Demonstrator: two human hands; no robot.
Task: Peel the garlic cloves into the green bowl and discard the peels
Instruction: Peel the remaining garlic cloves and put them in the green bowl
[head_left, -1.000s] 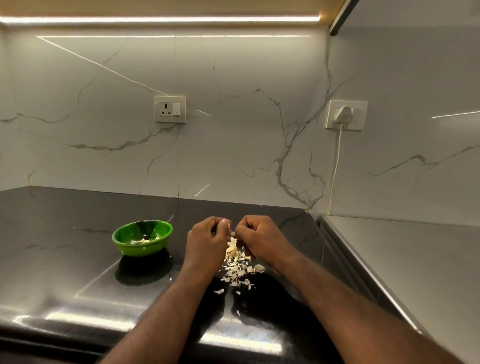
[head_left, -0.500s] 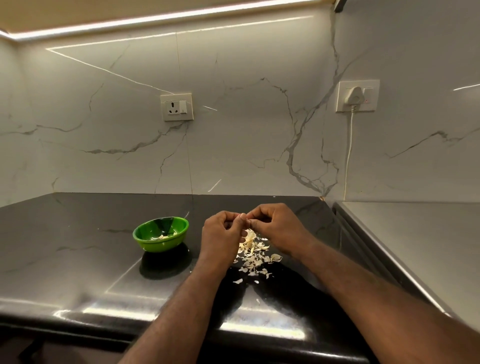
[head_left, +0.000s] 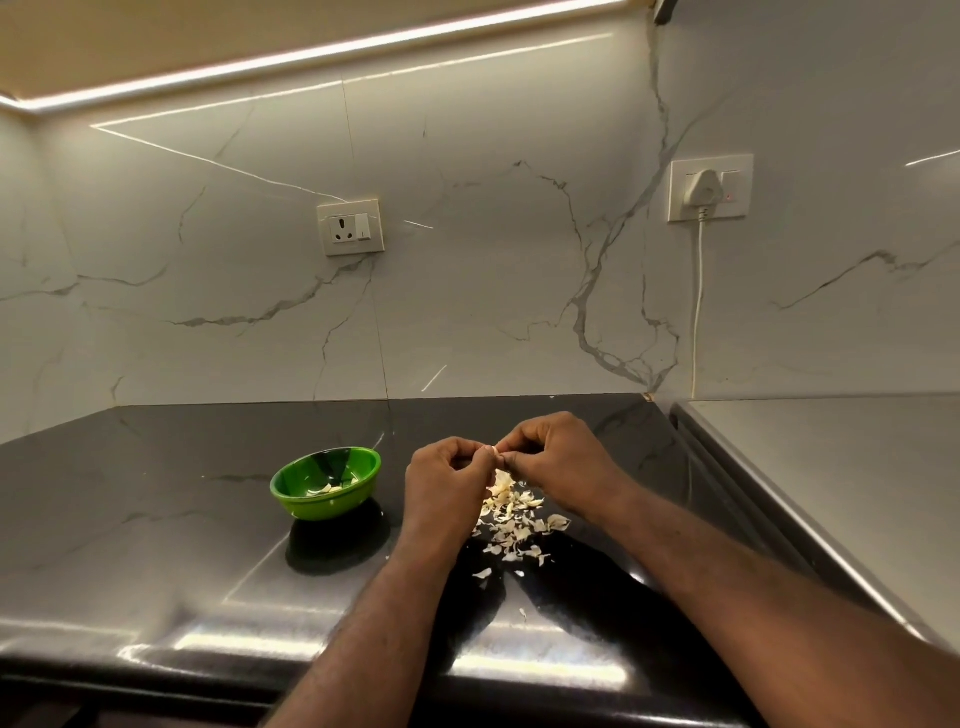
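Both hands, left (head_left: 445, 480) and right (head_left: 558, 457), pinched a small pale garlic clove (head_left: 497, 451) above scattered papery peels (head_left: 514, 519) on the glossy black desk (head_left: 156, 519), beside a round green bowl (head_left: 325, 484).

Main source: a warm LED strip (head_left: 322, 52) across the upper left of the frame, blown out to near white. Its line repeats as a thin streak on the glossy marble wall (head_left: 467, 291) just below.

Overall moderately bright and even, with a warm-greenish cast.

The black surface (head_left: 130, 493) is mirror-like, with broad smeared glare bands along its near edge at lower left and lower centre. There is a dark reflection pool beneath the green bowl (head_left: 332, 506).

Wide-angle bend: straight lines tilt and bow toward the edges. The forearms at the bottom edge look soft.
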